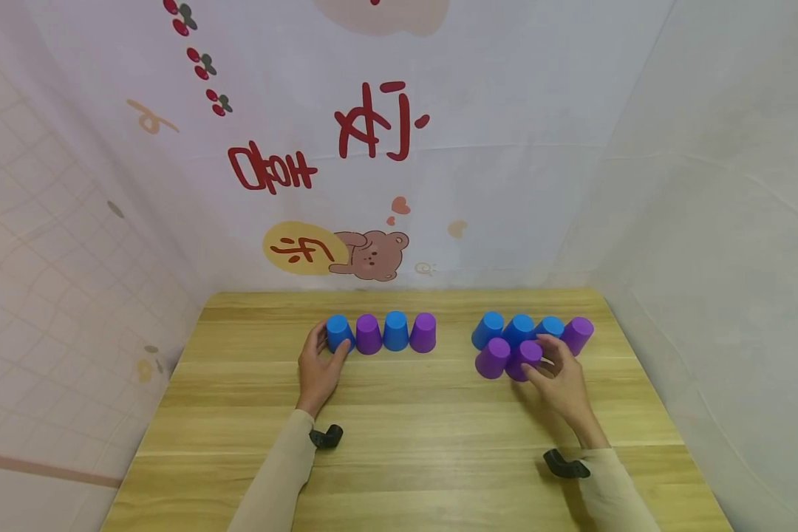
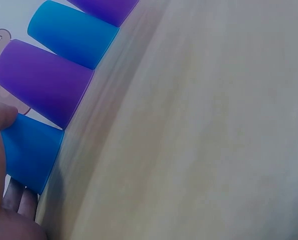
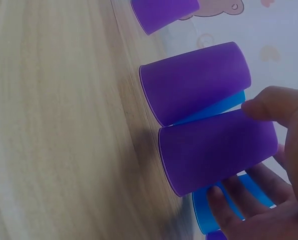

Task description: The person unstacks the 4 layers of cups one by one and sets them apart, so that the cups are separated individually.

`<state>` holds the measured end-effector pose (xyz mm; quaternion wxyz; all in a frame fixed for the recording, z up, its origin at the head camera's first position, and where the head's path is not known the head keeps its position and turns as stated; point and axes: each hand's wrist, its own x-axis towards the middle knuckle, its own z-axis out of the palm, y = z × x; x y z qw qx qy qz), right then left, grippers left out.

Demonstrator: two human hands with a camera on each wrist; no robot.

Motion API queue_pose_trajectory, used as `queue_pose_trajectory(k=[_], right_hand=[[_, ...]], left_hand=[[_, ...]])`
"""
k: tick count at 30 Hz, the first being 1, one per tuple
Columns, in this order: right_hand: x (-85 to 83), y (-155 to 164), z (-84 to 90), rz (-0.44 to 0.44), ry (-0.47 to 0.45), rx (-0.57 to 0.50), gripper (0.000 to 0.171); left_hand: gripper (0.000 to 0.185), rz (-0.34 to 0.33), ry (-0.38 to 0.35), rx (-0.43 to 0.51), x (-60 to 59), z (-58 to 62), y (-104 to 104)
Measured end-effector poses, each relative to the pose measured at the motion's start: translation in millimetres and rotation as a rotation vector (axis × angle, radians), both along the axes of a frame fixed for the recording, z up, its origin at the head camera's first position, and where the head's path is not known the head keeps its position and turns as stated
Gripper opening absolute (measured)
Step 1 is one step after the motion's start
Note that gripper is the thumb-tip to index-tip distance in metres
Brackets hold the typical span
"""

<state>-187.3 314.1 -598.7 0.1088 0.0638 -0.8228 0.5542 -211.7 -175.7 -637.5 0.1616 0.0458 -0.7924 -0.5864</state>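
Observation:
Upside-down plastic cups stand in two groups on the wooden table. My left hand [image 1: 319,374] holds the blue cup [image 1: 338,332] at the left end of the left row, thumb on the near side and fingers around the far left side. Beside that cup stand a purple cup [image 1: 369,335], a blue cup [image 1: 395,331] and another purple cup [image 1: 423,332]. In the right group, my right hand [image 1: 561,380] holds a front purple cup [image 3: 216,150] between thumb and fingers. A second purple cup [image 1: 493,359] stands at its left. Whether the held cups touch the table is hard to tell.
Behind the front purple cups, a back row has a blue cup [image 1: 488,329], two more blue cups and a purple cup [image 1: 578,335] at the right end. The wooden table [image 1: 425,443] meets a printed cloth wall [image 1: 505,185] at the back.

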Motion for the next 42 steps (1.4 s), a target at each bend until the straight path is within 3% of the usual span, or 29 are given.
queue_pose_trajectory(k=[15, 26, 34, 42], right_hand=[[14.8, 3, 5.4, -0.003, -0.029, 0.108, 0.087], [27.6, 8, 14.1, -0.023, -0.007, 0.177, 0.087], [27.3, 5, 30.7, -0.016, 0.063, 0.162, 0.09], [23.8, -10, 55.0, 0.007, 0.065, 0.166, 0.092]], left_hand=[[0.069, 0.006, -0.016, -0.001, 0.5, 2.7, 1], [0.07, 0.0, -0.012, -0.005, 1.4, 2.6, 1], [0.069, 0.004, -0.011, -0.005, 1.4, 2.4, 1], [0.069, 0.005, -0.007, -0.005, 1.7, 2.8, 1]])
